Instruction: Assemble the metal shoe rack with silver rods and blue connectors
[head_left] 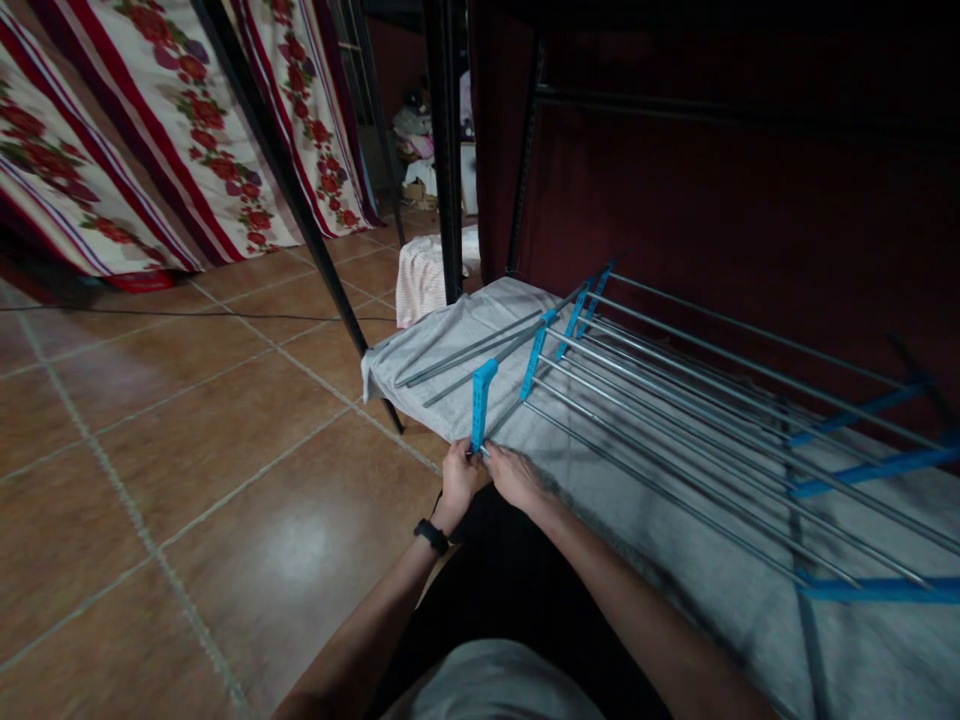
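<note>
A metal drying rack (712, 400) lies flat on a grey cloth (450, 340) over the tiled floor (187, 450), its nearest blue bracket (482, 400) standing upright at the cloth's front edge. The step looks like fitting a rod into that bracket (the next move would call for fine alignment). Both forearms reach forward; the left hand (457, 480) and right hand (514, 475) pinch closed at the bracket's foot.

The rack (712, 400) lies on a cloth (465, 330) spread over the bed (862, 640). Both hands meet at its near-left bracket (481, 400). Floor (187, 480) lies left; curtain (150, 130) hangs behind.
</note>
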